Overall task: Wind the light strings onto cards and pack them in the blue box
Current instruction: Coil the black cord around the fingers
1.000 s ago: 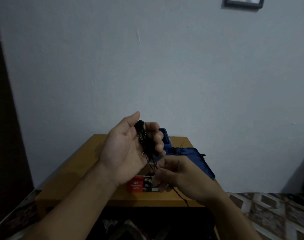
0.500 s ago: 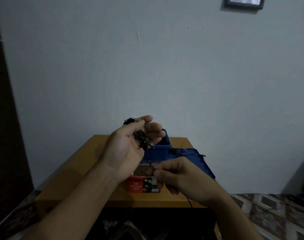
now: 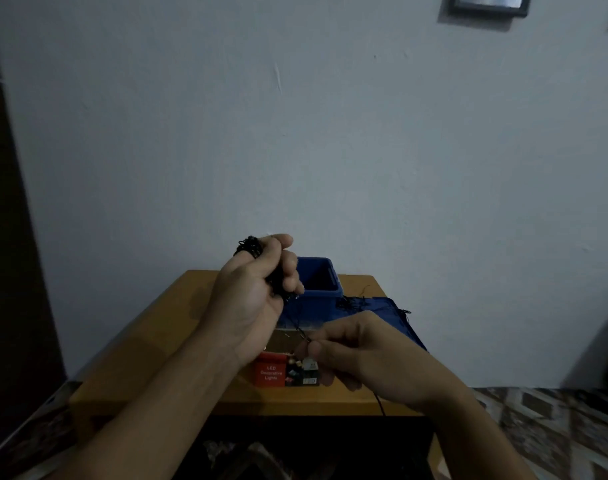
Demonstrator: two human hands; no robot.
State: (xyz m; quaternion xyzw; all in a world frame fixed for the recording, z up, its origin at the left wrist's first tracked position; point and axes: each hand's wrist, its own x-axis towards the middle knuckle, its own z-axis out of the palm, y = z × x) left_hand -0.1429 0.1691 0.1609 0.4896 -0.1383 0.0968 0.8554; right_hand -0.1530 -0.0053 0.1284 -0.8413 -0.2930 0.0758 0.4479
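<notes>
A person's left hand (image 3: pixel 250 306) is raised above a wooden table (image 3: pixel 150 358), fingers curled tight round a bundle of black light string (image 3: pixel 248 247). A wad of the string bulges out above the thumb, and more shows between palm and fingers. From the fist a single strand drops down and to the right, to the right hand (image 3: pixel 361 355), held lower and nearer the camera, which pinches the strand between thumb and forefinger, its other fingers curled under. Below that hand the strand trails off over the table's front edge. A red "LED Decorative Lights" package (image 3: pixel 271 374) lies on the table between the two wrists. The open blue box (image 3: pixel 321 289) stands behind the hands, just right of the left fist. Beside it lies a flat blue lid (image 3: pixel 382 304) bearing a second tangle of string (image 3: pixel 351 303).
</notes>
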